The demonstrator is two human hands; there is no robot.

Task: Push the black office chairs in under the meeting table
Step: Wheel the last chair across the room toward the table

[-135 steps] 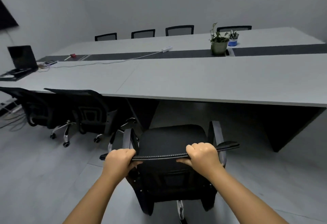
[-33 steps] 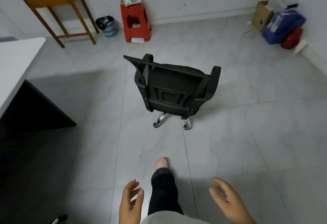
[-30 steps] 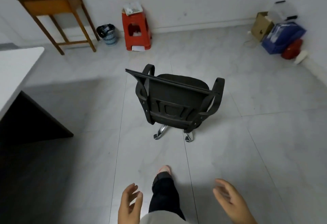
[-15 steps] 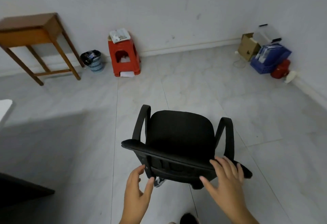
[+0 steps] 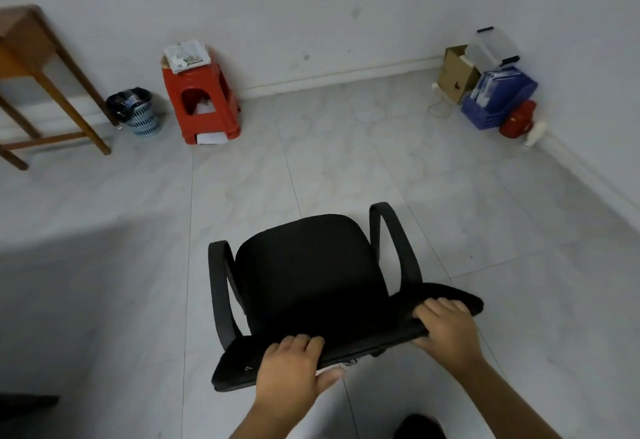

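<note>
A black office chair (image 5: 311, 276) stands on the pale tiled floor right in front of me, its seat facing the far wall and its back towards me. My left hand (image 5: 294, 369) grips the top edge of the backrest near its left end. My right hand (image 5: 446, 326) grips the same edge near its right end. The chair's base and wheels are hidden under the seat. The meeting table is out of view, apart from a dark sliver (image 5: 24, 400) at the lower left that may be its base.
Against the far wall stand a red plastic stool (image 5: 201, 99) with papers on top, a small waste bin (image 5: 136, 111) and a wooden side table (image 5: 38, 85). A cardboard box (image 5: 453, 71), a blue crate (image 5: 498, 99) and a red object (image 5: 516, 123) fill the right corner.
I walked from the table to a chair standing loose in the room. In the last half second both hands went from open, just behind the backrest, to closed on its top edge.
</note>
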